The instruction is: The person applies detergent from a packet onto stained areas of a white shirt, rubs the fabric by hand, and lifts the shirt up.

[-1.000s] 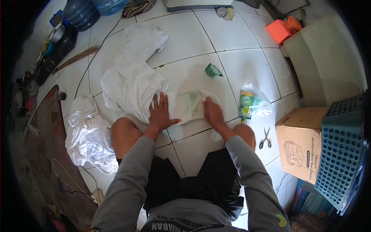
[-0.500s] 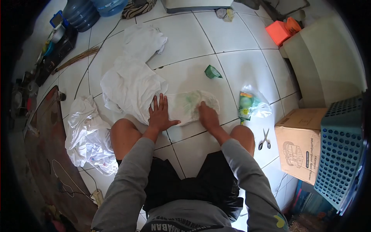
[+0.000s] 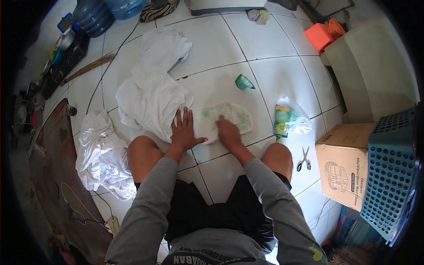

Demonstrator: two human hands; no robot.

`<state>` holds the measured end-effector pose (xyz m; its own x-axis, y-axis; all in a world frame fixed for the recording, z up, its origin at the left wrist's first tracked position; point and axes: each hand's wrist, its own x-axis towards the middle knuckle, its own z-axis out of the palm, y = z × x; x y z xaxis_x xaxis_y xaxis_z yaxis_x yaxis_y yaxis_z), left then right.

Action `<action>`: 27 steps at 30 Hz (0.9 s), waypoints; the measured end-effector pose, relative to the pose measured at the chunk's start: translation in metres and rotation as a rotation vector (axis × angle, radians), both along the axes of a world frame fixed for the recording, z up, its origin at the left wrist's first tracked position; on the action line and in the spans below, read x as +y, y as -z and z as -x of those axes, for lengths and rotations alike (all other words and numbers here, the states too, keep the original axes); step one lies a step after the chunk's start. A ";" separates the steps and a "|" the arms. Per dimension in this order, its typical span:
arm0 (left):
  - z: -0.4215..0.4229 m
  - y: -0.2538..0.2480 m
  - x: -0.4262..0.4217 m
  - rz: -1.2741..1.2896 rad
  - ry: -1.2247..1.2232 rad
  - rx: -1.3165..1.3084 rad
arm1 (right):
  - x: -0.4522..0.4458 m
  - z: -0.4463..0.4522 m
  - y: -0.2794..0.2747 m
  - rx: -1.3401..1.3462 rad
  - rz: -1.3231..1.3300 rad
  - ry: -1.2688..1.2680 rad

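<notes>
The left hand is open, with the fingers spread, and it presses flat on the near left edge of the stained cloth. This cloth lies on the floor, in front of the person. The right hand has its fingers bent down on the same cloth; whether it grips the fabric, I cannot tell. From the right hand, the green scrap is at 1 o'clock, the green packet near 3 o'clock, and the scissors at 4 o'clock. The white cloth is at 11 o'clock from the left hand.
</notes>
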<state>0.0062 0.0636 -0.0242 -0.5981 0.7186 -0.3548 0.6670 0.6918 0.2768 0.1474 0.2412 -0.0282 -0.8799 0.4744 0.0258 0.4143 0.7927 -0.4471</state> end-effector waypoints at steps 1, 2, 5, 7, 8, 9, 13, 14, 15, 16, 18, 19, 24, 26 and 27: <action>0.004 -0.003 0.003 -0.002 -0.007 0.008 | 0.009 0.007 -0.015 0.008 -0.002 -0.007; 0.005 -0.005 0.002 -0.012 -0.006 0.013 | 0.015 0.013 -0.027 -0.013 0.075 0.077; -0.001 -0.003 -0.003 -0.010 0.009 0.001 | -0.009 -0.002 -0.009 0.063 0.020 -0.133; -0.002 -0.005 0.002 -0.012 0.004 0.004 | -0.002 -0.008 -0.003 0.077 -0.052 -0.068; -0.001 -0.006 0.002 -0.003 0.007 0.000 | 0.016 -0.008 -0.002 0.084 -0.057 -0.071; 0.000 -0.006 -0.001 0.011 0.002 -0.008 | 0.036 -0.004 -0.024 -0.002 0.034 0.099; -0.001 -0.006 0.001 -0.012 0.007 0.018 | 0.022 -0.030 -0.036 -0.150 0.024 -0.196; -0.001 -0.006 0.000 0.005 0.005 0.005 | 0.031 -0.032 -0.039 -0.150 0.020 -0.195; 0.000 -0.006 0.000 0.024 0.003 -0.006 | 0.050 -0.035 -0.043 -0.161 0.045 -0.051; 0.003 -0.006 0.001 0.022 -0.002 -0.001 | 0.070 -0.036 -0.045 -0.169 0.072 0.086; -0.001 -0.002 -0.003 -0.009 0.020 0.035 | 0.082 -0.042 -0.035 -0.142 0.127 0.143; -0.003 -0.001 -0.004 -0.006 0.026 0.030 | 0.072 -0.050 -0.035 -0.146 0.131 0.149; 0.000 -0.006 0.001 0.038 0.005 -0.017 | 0.091 -0.058 -0.045 -0.188 0.100 -0.072; -0.003 -0.007 -0.004 0.034 0.008 -0.014 | 0.087 -0.064 -0.028 -0.049 0.094 -0.062; -0.002 -0.009 -0.002 0.014 0.011 -0.003 | 0.073 -0.069 -0.031 -0.050 0.098 -0.057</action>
<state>0.0083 0.0621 -0.0154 -0.5890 0.7201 -0.3668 0.6738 0.6882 0.2690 0.2163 0.3146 0.0023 -0.9045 0.4219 -0.0626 0.3936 0.7691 -0.5035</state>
